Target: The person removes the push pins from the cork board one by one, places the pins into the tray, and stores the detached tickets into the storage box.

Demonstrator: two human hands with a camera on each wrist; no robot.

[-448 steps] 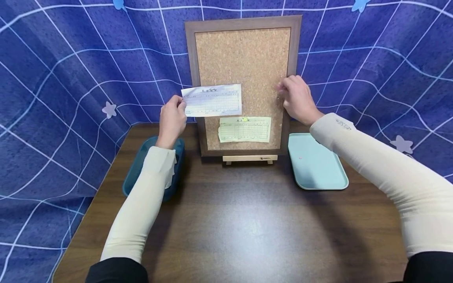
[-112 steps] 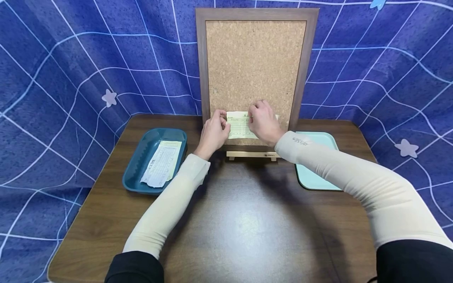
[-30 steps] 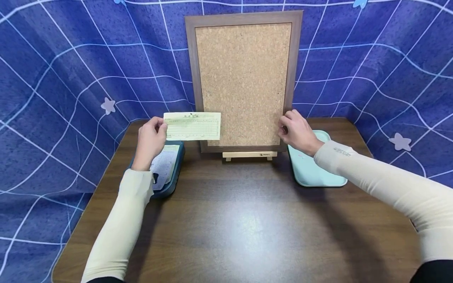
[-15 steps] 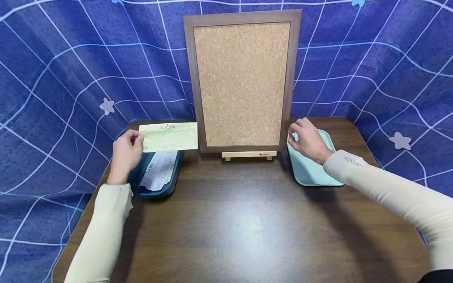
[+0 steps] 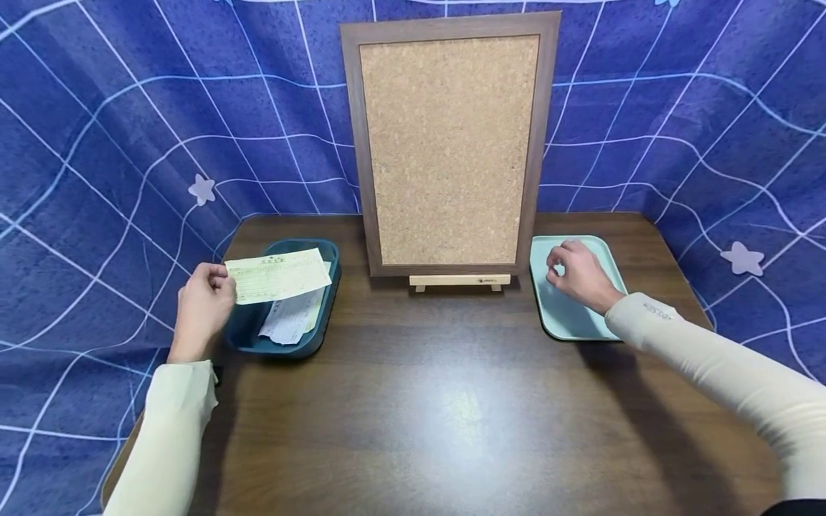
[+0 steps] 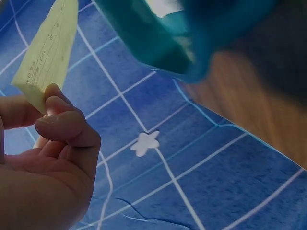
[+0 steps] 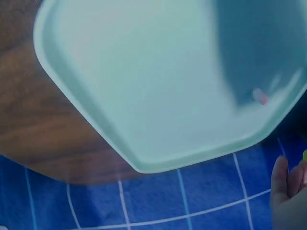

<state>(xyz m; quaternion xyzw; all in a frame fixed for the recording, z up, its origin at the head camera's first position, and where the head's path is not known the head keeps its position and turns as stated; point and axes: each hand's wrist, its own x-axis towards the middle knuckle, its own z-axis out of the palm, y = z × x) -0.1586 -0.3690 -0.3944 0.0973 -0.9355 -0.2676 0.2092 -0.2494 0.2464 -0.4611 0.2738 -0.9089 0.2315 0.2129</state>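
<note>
My left hand (image 5: 222, 283) pinches the left end of a yellow-green printed slip (image 5: 279, 275) and holds it over the dark teal tray (image 5: 323, 335); a white slip (image 5: 288, 321) lies in that tray. The left wrist view shows thumb and finger of the left hand (image 6: 48, 103) closed on the slip (image 6: 48, 50). My right hand (image 5: 558, 266) hovers over the mint tray (image 5: 571, 326) with fingers curled. At its fingertips (image 7: 288, 184) in the right wrist view there is a speck of a green pushpin (image 7: 304, 154). A pink pushpin (image 7: 260, 96) lies in the mint tray (image 7: 96, 129).
A bare cork board (image 5: 448, 143) in a brown frame stands on a small wooden easel (image 5: 459, 281) at the back centre of the dark wooden table (image 5: 439, 401). A blue patterned cloth (image 5: 129, 129) hangs behind and around the table.
The slip came off the cork board. My left hand carried it left and down over the teal tray. My right hand moved from the board down over the mint tray.
</note>
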